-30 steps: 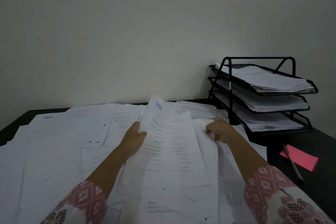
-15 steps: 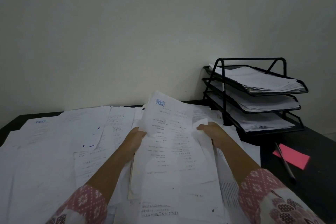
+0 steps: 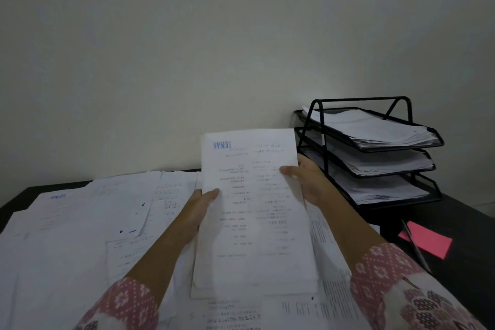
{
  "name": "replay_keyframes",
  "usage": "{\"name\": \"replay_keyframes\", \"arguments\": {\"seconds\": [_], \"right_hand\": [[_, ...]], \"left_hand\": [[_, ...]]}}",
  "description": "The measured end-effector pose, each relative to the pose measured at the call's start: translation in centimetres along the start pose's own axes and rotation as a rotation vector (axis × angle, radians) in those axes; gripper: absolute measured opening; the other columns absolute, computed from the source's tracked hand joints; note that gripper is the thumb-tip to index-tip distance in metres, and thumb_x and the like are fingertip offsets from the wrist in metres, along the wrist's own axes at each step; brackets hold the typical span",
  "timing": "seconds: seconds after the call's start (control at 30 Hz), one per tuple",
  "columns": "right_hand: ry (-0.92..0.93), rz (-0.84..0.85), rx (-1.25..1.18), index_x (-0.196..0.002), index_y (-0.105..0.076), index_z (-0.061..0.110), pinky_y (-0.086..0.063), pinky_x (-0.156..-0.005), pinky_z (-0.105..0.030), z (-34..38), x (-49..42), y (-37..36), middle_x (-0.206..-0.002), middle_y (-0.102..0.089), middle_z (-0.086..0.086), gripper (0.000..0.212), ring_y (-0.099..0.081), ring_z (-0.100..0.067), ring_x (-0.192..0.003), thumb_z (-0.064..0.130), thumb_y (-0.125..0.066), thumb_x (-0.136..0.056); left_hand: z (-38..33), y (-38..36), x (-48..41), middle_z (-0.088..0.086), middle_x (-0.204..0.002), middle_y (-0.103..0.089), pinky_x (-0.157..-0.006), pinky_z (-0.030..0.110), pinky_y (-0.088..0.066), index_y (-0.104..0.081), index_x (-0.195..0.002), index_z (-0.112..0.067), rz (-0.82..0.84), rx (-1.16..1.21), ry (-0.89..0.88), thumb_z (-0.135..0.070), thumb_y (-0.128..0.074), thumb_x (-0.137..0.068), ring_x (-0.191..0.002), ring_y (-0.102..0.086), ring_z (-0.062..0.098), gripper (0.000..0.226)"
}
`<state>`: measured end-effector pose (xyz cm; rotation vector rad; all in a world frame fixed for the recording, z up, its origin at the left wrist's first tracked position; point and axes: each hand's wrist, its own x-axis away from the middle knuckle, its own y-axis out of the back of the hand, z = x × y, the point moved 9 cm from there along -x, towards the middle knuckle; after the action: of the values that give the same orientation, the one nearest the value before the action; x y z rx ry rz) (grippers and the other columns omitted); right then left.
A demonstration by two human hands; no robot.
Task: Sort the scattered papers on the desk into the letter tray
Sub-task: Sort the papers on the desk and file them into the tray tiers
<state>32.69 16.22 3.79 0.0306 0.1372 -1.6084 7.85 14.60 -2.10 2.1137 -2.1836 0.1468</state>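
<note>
A sheaf of papers point(image 3: 257, 209) is held lifted over the desk point(image 3: 468, 222), gripped at its left edge by the left hand point(image 3: 199, 205) and at its right edge by the right hand point(image 3: 308, 181), thumbs on top. The sheet count cannot be told. The letter tray point(image 3: 325, 139) stands just to its right.

White papers point(image 3: 67, 236), black letter tray point(image 3: 361, 99), black desk point(image 3: 468, 222), pink note point(image 3: 428, 242), pink white-flowered sleeves point(image 3: 380, 268)

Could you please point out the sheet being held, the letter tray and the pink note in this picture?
held sheet point(image 3: 254, 209): head view, middle of its printed face.
letter tray point(image 3: 361, 99): head view, top bar of its black frame.
pink note point(image 3: 431, 241): head view, middle of its bare face.
</note>
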Motion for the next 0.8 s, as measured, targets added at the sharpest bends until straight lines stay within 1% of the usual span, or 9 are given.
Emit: {"name": "replay_keyframes", "arguments": {"seconds": [0.07,0.17,0.27,0.33,0.43,0.53,0.63,0.7,0.8], "right_hand": [[0.070,-0.003,0.006,-0.118,-0.055,0.006,-0.050,-0.090,-0.048,2.6,0.3,-0.2,-0.120,-0.061,-0.018,0.033,-0.061,-0.035,-0.101,-0.006,-0.056,-0.087],[0.194,-0.026,0.028,-0.122,-0.053,0.009,-0.053,-0.085,-0.046,6.5,1.0,-0.5,-0.116,-0.063,-0.014,0.037,-0.063,-0.034,-0.100,-0.004,-0.055,-0.088],[0.348,-0.088,0.046,-0.121,-0.052,0.014,-0.055,-0.083,-0.038,9.8,2.0,-0.2,-0.112,-0.064,-0.007,0.032,-0.064,-0.025,-0.097,0.000,-0.052,-0.091],[0.430,-0.131,0.087,-0.117,-0.050,0.016,-0.055,-0.080,-0.032,11.3,2.8,-0.2,-0.110,-0.064,-0.002,0.026,-0.064,-0.019,-0.096,0.005,-0.051,-0.093],[0.486,-0.177,0.163,-0.117,-0.046,0.018,-0.053,-0.075,-0.024,11.2,3.8,-0.1,-0.104,-0.061,0.010,0.024,-0.062,-0.008,-0.093,0.012,-0.052,-0.094],[0.432,-0.193,0.182,-0.125,-0.041,0.017,-0.052,-0.080,-0.027,9.0,3.7,0.3,-0.109,-0.058,0.009,0.032,-0.059,-0.010,-0.100,0.015,-0.051,-0.095],[0.381,-0.188,0.194,-0.119,-0.039,0.020,-0.051,-0.077,-0.027,7.0,3.8,0.6,-0.109,-0.057,0.008,0.027,-0.059,-0.011,-0.100,0.018,-0.051,-0.095],[0.370,-0.183,0.237,-0.115,-0.038,0.021,-0.050,-0.074,-0.026,6.4,4.1,0.5,-0.106,-0.056,0.008,0.023,-0.058,-0.012,-0.096,0.017,-0.050,-0.096],[0.393,-0.221,0.285,-0.118,-0.043,0.017,-0.050,-0.075,-0.025,7.2,4.4,0.8,-0.107,-0.056,0.004,0.024,-0.057,-0.013,-0.095,0.012,-0.050,-0.095]], "left_hand": [[-1.6,0.1,0.0,0.005,-0.119,-0.055,-0.084,0.037,-0.049,-0.038,-0.132,-0.010,-0.042,-0.044,-0.081,-0.031,-0.057,-0.093,-0.102,-0.057,0.023,0.048],[-5.1,0.0,0.6,0.005,-0.121,-0.049,-0.083,0.036,-0.048,-0.029,-0.136,-0.011,-0.123,-0.030,-0.254,-0.018,-0.064,-0.089,-0.103,-0.053,0.022,0.059],[-8.5,-0.2,1.8,0.001,-0.116,-0.052,-0.080,0.033,-0.046,-0.036,-0.133,-0.012,-0.196,-0.053,-0.431,-0.014,-0.062,-0.089,-0.103,-0.054,0.021,0.051],[-9.9,-0.4,2.5,0.001,-0.114,-0.054,-0.080,0.032,-0.047,-0.041,-0.129,-0.011,-0.222,-0.017,-0.501,-0.013,-0.061,-0.090,-0.101,-0.055,0.020,0.044],[-10.7,-0.6,3.1,0.000,-0.109,-0.057,-0.078,0.031,-0.050,-0.044,-0.120,-0.014,-0.227,0.039,-0.544,-0.014,-0.062,-0.089,-0.096,-0.058,0.018,0.035],[-10.1,-1.4,3.4,-0.008,-0.102,-0.058,-0.073,0.025,-0.048,-0.044,-0.114,-0.021,-0.178,0.054,-0.522,-0.021,-0.058,-0.093,-0.092,-0.058,0.011,0.026],[-8.6,-1.9,3.1,-0.005,-0.109,-0.057,-0.079,0.030,-0.046,-0.043,-0.117,-0.022,-0.147,0.029,-0.470,-0.025,-0.050,-0.096,-0.100,-0.057,0.016,0.022],[-8.2,-2.0,3.2,-0.002,-0.111,-0.056,-0.080,0.031,-0.046,-0.044,-0.122,-0.020,-0.162,-0.041,-0.457,-0.023,-0.050,-0.097,-0.103,-0.056,0.020,0.026],[-9.1,-2.1,3.7,-0.001,-0.113,-0.054,-0.081,0.031,-0.045,-0.044,-0.131,-0.014,-0.202,-0.112,-0.513,-0.019,-0.051,-0.096,-0.102,-0.053,0.018,0.036]]}}
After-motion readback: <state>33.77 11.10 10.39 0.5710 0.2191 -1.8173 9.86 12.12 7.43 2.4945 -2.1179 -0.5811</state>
